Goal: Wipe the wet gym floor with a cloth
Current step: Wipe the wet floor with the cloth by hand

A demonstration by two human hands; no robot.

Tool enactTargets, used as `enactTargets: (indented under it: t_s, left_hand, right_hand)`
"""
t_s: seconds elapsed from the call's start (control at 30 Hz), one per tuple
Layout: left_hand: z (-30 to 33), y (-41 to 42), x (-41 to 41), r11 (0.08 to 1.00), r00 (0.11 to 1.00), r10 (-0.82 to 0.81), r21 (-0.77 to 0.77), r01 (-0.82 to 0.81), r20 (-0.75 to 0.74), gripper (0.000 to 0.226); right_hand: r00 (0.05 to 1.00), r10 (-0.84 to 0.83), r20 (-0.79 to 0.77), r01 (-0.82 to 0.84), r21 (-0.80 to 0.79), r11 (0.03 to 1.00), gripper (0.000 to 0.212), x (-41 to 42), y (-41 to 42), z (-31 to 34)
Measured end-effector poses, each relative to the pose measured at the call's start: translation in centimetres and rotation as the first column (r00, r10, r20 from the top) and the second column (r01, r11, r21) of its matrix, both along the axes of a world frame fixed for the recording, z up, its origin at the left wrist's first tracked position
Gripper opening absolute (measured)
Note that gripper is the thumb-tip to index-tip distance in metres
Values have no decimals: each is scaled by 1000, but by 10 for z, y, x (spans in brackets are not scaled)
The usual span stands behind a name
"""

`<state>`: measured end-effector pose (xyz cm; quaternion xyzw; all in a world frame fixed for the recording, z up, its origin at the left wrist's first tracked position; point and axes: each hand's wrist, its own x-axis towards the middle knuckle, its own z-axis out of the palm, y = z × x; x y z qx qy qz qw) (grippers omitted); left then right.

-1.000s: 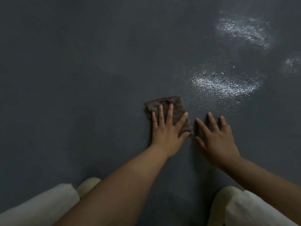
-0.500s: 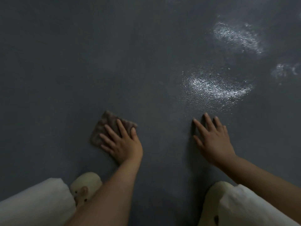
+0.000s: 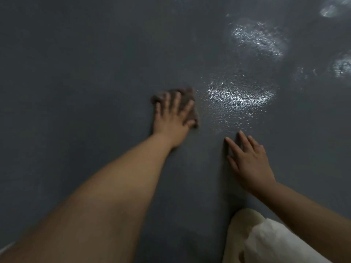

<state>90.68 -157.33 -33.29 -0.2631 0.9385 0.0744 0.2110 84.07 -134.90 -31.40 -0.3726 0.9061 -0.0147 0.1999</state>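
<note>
Now my left hand (image 3: 171,115) presses flat, fingers spread, on the cloth (image 3: 187,103); my right hand (image 3: 248,160) rests open on the floor (image 3: 76,73). Sweeping right into the wet patch (image 3: 239,95) with even pressure should work best.

What we count on the gym floor (image 3: 79,76)

We see two hands, the left hand (image 3: 171,121) and the right hand (image 3: 250,164), one brown cloth (image 3: 185,100), one pale shoe (image 3: 240,230), one white trouser leg (image 3: 281,245), and at least four glistening wet patches (image 3: 239,95).

Pale shoe (image 3: 241,230), perhaps a clog, under white trouser leg (image 3: 275,245).
</note>
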Motion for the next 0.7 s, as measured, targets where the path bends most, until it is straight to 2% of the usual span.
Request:
enactTargets:
  t_s: [0.07, 0.13, 0.23, 0.37, 0.47, 0.6, 0.7]
  left_hand:
    - [1, -28, -4, 974, 974, 227, -7, -227, -9, 64]
    - [2, -37, -7, 928, 928, 372, 8, -371, -16, 64]
    - [4, -26, -14, 917, 917, 398, 4, -398, -21, 60]
    - [6, 6, -17, 972, 972, 234, 19, -233, -23, 61]
    - [8, 60, -22, 998, 999, 17, 66, -14, -42, 63]
    - [13, 132, -24, 934, 946, -323, 153, 324, -31, 61]
    - [11, 138, -18, 894, 904, -428, 138, 427, -23, 60]
  right_hand:
    - [1000, 18, 16, -18, 5, 1000, 46, -3, 1, 1]
    - [998, 32, 59, -31, -3, 1000, 50, -6, 5, 2]
    - [993, 2, 114, 7, -72, 997, 51, -10, 9, 2]
    - [987, -87, 134, 108, -156, 982, 40, -15, 8, 6]
    - [987, -109, 120, 132, -207, 969, 46, -16, 6, 8]
    - [973, -174, 150, 207, -241, 948, 52, -16, 9, 11]
    - [976, -189, 109, 210, -228, 951, 49, -12, 16, 10]
